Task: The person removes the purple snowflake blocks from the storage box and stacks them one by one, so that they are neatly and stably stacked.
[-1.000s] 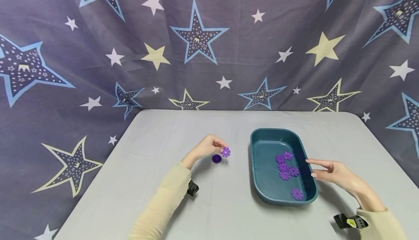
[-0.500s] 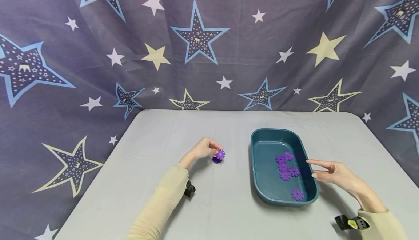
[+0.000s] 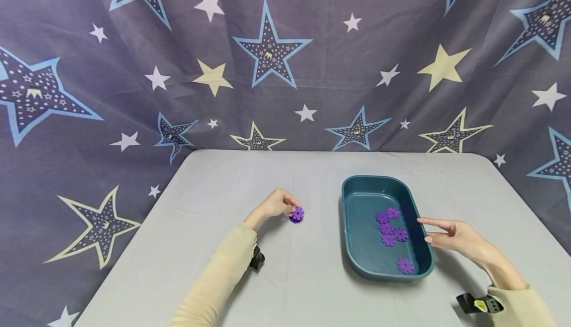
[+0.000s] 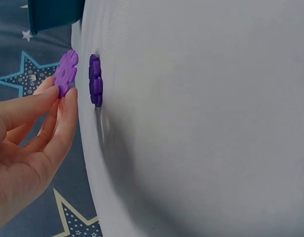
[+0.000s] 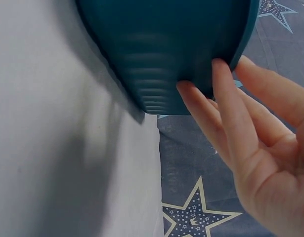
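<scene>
My left hand (image 3: 273, 204) pinches a purple flower-shaped plastic disc (image 4: 67, 69) between thumb and fingers. Close beside it is a darker purple piece (image 4: 95, 81) of the same shape, thick like a small stack, on the table. In the left wrist view a narrow gap separates the two; from the head view the held disc mostly covers the dark one. To the right stands a teal tray (image 3: 360, 218). Several purple flower discs (image 3: 387, 229) lie inside it, most of them clustered. With fairly straight fingers, my right hand (image 3: 464, 238) touches the tray's right rim and outer wall.
A pale grey cloth covers the table (image 3: 276, 168). Behind it hangs a dark star-patterned curtain (image 3: 321, 79). Black wrist cameras, one (image 3: 257, 258) under the left sleeve and one (image 3: 478, 303) by the right, sit close to the tabletop.
My left hand has moved slightly left and down, bringing the held disc from beside the dark piece to over it in the head view. My right hand and the tray stay put.
</scene>
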Motion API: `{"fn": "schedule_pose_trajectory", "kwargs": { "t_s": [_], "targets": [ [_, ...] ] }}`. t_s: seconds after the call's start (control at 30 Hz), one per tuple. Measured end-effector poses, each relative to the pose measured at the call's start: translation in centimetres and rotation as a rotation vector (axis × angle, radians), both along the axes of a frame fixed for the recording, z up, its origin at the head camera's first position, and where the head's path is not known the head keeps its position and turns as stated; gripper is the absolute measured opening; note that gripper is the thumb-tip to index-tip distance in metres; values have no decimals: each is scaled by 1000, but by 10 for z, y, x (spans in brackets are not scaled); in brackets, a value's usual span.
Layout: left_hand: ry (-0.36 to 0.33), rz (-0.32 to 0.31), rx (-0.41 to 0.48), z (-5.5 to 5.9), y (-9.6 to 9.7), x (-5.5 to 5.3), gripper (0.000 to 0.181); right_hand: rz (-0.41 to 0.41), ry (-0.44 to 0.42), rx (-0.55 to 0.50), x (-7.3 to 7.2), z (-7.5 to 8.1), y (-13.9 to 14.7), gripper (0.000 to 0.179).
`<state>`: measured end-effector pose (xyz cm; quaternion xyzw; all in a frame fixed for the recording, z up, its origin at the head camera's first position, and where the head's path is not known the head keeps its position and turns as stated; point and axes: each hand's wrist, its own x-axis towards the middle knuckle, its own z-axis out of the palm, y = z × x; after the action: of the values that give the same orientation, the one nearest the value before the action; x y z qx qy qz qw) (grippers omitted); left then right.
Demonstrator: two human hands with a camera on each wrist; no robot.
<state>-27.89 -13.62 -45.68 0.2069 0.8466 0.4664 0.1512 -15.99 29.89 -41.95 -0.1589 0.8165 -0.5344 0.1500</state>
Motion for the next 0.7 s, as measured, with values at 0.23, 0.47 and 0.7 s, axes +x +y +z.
{"fn": "schedule_pose_trajectory", "kwargs": {
  "t_s": [0.23,0.47,0.7],
  "targets": [
    [-1,33,-75,29,8,22,18,7,-28,-26,1,0,1,44],
    [4,-43,18,-183,-37,-120,18,6,-26,-21,0,0,1,44],
    [2,-14,-31,-254,-48,-167,19,5,-28,-12,0,1,1,45]
  ]
}}
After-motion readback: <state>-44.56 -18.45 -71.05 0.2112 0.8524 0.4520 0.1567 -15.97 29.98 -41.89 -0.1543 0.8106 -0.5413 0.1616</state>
